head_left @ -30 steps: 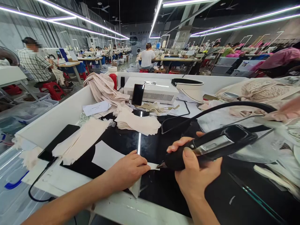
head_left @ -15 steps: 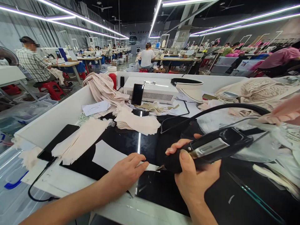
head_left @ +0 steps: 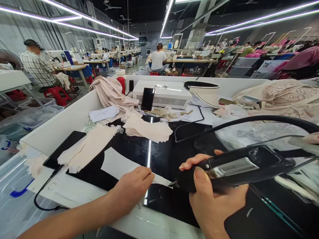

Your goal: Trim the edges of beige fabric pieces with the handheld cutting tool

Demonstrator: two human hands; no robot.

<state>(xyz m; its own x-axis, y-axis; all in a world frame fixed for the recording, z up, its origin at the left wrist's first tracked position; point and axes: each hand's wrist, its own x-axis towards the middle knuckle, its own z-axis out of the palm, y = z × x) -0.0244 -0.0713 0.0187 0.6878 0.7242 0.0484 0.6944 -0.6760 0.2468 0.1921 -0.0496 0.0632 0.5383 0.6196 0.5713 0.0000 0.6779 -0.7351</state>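
My right hand (head_left: 214,189) is wrapped round a black corded handheld tool (head_left: 234,167) with a silver plate on its side. The tool's pointed metal tip meets the right end of a white curved piece (head_left: 119,163) lying on the black glossy work surface (head_left: 161,159). Resting on that piece, my left hand (head_left: 136,184) has its fingers pressed together and bent; whether they pinch the piece or only press on it is hidden.
Stacks of pale fabric pieces (head_left: 147,128) lie behind my left hand, beside a black tablet (head_left: 63,149). A phone (head_left: 148,99) leans on a white box (head_left: 174,93). Plastic bags (head_left: 239,129) and tweezers (head_left: 279,212) are at right. Another person's fingers show at the right edge.
The tool and my right hand have shifted slightly right and down in view. A small strip by my left wrist no longer shows below the white piece. The other person's hand has moved mostly out of view.
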